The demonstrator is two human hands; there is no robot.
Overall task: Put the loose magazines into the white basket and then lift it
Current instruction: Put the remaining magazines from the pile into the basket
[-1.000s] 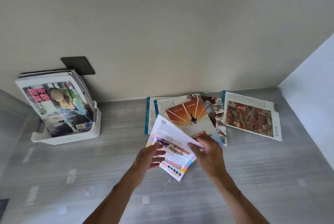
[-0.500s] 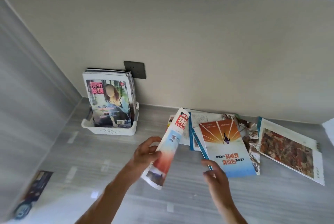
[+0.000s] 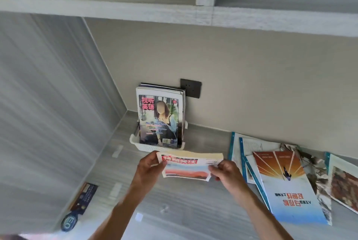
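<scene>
A white basket (image 3: pixel 147 147) stands against the back wall with several magazines (image 3: pixel 159 117) upright in it. Just in front of it I hold a magazine with a red title (image 3: pixel 187 166) level above the shelf. My left hand (image 3: pixel 148 172) grips its left edge and my right hand (image 3: pixel 225 171) pinches its right edge. To the right, several loose magazines lie spread on the shelf: a blue and orange one (image 3: pixel 288 187) on top, white ones (image 3: pixel 249 146) under it, and a picture-covered one (image 3: pixel 343 185) at the far right.
A grey side wall (image 3: pixel 48 114) closes the space on the left. An upper shelf (image 3: pixel 174 13) hangs overhead. A dark wall socket (image 3: pixel 190 87) sits behind the basket. A flat dark card (image 3: pixel 81 203) lies on the shelf at the lower left.
The view swung left and up toward the basket. The magazine moved from upright in my left hand to level, just in front of the basket. My right hand took hold of its right edge.
</scene>
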